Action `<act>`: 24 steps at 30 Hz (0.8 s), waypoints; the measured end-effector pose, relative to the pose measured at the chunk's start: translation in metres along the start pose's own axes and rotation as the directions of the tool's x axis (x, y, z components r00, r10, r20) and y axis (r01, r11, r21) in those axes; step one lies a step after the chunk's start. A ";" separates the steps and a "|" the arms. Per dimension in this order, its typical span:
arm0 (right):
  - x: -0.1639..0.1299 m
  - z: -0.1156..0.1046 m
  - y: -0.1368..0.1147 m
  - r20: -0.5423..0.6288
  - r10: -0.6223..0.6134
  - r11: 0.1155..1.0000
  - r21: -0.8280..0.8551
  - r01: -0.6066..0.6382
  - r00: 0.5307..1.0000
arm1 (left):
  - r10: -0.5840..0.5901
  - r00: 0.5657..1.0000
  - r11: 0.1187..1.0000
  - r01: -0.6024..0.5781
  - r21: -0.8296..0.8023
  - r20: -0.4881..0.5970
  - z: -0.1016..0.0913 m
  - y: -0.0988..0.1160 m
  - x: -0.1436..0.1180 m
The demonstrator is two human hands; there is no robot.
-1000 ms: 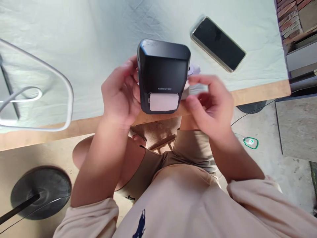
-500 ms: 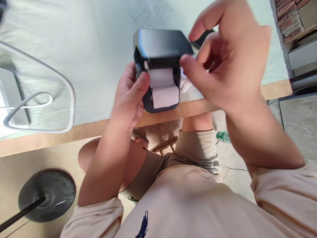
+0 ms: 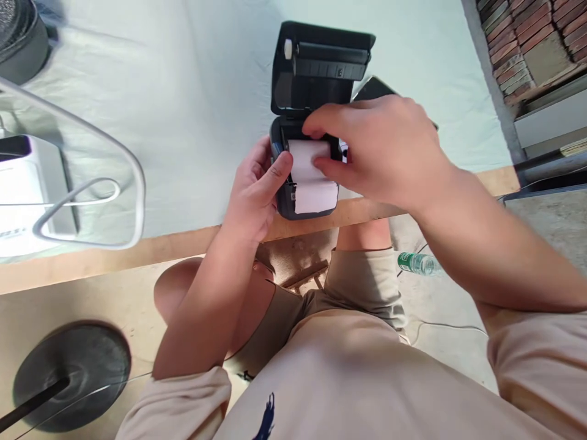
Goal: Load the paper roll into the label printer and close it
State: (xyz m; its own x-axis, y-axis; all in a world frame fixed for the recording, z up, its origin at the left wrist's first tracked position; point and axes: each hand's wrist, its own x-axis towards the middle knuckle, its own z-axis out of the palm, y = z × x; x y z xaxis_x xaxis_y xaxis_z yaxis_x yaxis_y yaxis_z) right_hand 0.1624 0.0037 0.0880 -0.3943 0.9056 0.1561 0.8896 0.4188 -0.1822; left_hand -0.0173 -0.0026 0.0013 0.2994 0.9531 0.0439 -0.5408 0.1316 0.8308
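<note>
A small black label printer (image 3: 316,73) stands near the table's front edge with its lid flipped up and back. Inside lies a white paper roll (image 3: 310,160), its loose end hanging over the front. My left hand (image 3: 257,192) grips the printer's left side, thumb against the edge of the roll bay. My right hand (image 3: 383,150) reaches in from the right, with thumb and fingers pinched on the roll. A dark phone (image 3: 372,89) lies behind my right hand, mostly hidden.
A pale cloth (image 3: 192,91) covers the wooden table (image 3: 137,250). A white wire frame (image 3: 92,183) and a white device (image 3: 22,189) sit at the left, a dark round object (image 3: 21,33) at the far left corner. A plastic bottle (image 3: 417,263) and a black stand base (image 3: 73,373) are on the floor.
The printer's lid has swung from closed to fully open. My right hand rose over the printer, then came down onto the paper roll. The view shifted slightly.
</note>
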 end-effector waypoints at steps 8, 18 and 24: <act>0.028 0.008 -0.006 0.125 -0.013 1.000 0.025 0.010 0.992 | -0.001 1.000 0.999 0.001 -0.034 0.000 -0.002 -0.001 0.000; -0.018 -0.037 0.005 -0.098 0.205 0.826 0.551 -0.118 0.974 | -0.035 0.998 0.999 0.034 -0.021 -0.049 0.000 0.002 0.001; -0.078 0.025 0.068 -0.092 0.558 0.441 0.875 -0.201 0.825 | -0.087 0.995 0.996 0.088 0.014 -0.046 0.002 0.008 -0.001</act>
State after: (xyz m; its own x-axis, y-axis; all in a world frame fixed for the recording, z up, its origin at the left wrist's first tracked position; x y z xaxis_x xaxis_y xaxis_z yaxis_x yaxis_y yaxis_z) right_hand 0.2479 -0.0367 0.0388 0.1919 0.9745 0.1160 0.2696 0.0613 -0.9610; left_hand -0.0202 -0.0026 0.0091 0.3094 0.9494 -0.0541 -0.5013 0.2112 0.8391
